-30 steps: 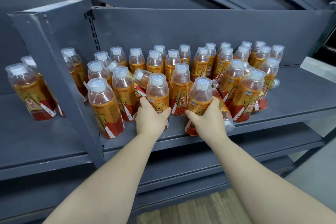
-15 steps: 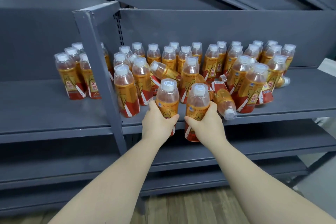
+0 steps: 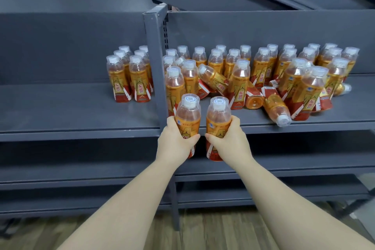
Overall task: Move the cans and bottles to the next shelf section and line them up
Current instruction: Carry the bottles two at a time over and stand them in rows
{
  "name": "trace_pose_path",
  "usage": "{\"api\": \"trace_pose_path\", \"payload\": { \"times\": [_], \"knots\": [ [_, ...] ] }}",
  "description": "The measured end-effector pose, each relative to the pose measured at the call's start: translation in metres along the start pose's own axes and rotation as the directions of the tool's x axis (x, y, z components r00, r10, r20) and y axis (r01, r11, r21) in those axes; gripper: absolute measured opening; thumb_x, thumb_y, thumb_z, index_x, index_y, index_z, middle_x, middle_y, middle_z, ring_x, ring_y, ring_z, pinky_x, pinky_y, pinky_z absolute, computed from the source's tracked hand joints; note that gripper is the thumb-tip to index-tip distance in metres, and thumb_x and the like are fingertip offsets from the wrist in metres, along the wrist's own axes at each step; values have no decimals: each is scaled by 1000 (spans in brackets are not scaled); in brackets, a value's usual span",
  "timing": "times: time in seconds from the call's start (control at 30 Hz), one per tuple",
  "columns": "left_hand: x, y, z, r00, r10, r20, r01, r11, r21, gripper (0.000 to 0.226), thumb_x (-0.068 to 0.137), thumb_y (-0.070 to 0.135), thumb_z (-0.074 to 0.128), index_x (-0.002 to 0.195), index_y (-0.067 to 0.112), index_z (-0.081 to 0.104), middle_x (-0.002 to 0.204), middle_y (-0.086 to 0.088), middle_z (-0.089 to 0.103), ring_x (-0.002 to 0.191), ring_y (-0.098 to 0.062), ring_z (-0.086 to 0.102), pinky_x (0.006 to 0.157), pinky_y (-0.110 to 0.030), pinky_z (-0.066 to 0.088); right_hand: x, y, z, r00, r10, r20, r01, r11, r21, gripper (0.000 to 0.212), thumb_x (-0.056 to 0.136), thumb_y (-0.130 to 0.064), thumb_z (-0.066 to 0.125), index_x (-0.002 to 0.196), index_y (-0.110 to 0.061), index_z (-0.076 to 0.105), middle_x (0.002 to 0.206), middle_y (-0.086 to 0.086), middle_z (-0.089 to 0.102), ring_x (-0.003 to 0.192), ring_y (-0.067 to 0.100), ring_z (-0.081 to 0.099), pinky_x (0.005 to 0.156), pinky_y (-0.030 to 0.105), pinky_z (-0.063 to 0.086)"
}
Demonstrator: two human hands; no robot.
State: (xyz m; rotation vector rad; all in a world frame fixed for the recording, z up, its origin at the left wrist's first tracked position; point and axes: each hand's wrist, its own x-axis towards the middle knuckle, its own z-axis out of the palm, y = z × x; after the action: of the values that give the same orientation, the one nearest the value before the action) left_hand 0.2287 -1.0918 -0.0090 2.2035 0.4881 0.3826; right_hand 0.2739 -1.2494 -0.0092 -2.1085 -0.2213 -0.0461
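Left hand (image 3: 176,142) has fingers and thumb wrapped round the lower body of one orange bottle (image 3: 187,113). Right hand (image 3: 227,140) grips a second bottle (image 3: 218,115) the same way. Both sit at centre frame, upright, caps up, side by side and nearly touching. They hang in front of the shelf's front edge, clear of the board, just right of the grey upright post (image 3: 157,63). The forearms run up from the bottom of the frame, wrists fairly straight.

This reads as the carry step: two bottles picked, not yet placed. The next move, as I judge it, is a swing leftward past the post into the left shelf section (image 3: 60,111), where a small lined-up group (image 3: 129,79) stands at middle left. The pair should go down next to that group, in line with it.

At right the crowded cluster (image 3: 263,71) waits. Several there are tipped over, and one fallen bottle (image 3: 277,107) lies with its cap at the shelf lip, so it could roll off.
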Motion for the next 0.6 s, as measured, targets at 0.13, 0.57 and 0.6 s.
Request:
{"api": "trace_pose_path", "payload": {
  "times": [0.13, 0.57, 0.6],
  "knots": [
    [-5, -28, -33, 1000, -2, 6, 3, 998, -59, 60, 81, 43, 79, 121, 29, 36, 115, 7, 57, 102, -15, 57, 82, -29, 48, -16, -18, 32, 999, -20, 42, 20, 1000, -1, 60, 83, -36, 79, 119, -35, 31, 103, -15, 57, 89, 4, 58, 69, 20, 44],
    [10, -122, -164, 995, -71, -76, 64, 993, -102, 62, 82, 44, 78, 123, 28, 35, 113, 9, 52, 101, -13, 54, 85, -32, 50, -52, -110, 156, 993, -37, 114, 36, 999, 8, 61, 83, -38, 79, 125, -33, 35, 110, -14, 59, 99, 10, 60, 78, 25, 47],
    [12, -126, -171, 993, -76, -87, 66, 992, -109, 61, 83, 44, 78, 123, 28, 35, 113, 9, 52, 102, -14, 54, 85, -32, 50, -51, -116, 162, 993, -40, 111, 39, 999, 14, 63, 84, -38, 78, 129, -31, 35, 112, -13, 59, 100, 11, 60, 79, 25, 47]
  ]
}}
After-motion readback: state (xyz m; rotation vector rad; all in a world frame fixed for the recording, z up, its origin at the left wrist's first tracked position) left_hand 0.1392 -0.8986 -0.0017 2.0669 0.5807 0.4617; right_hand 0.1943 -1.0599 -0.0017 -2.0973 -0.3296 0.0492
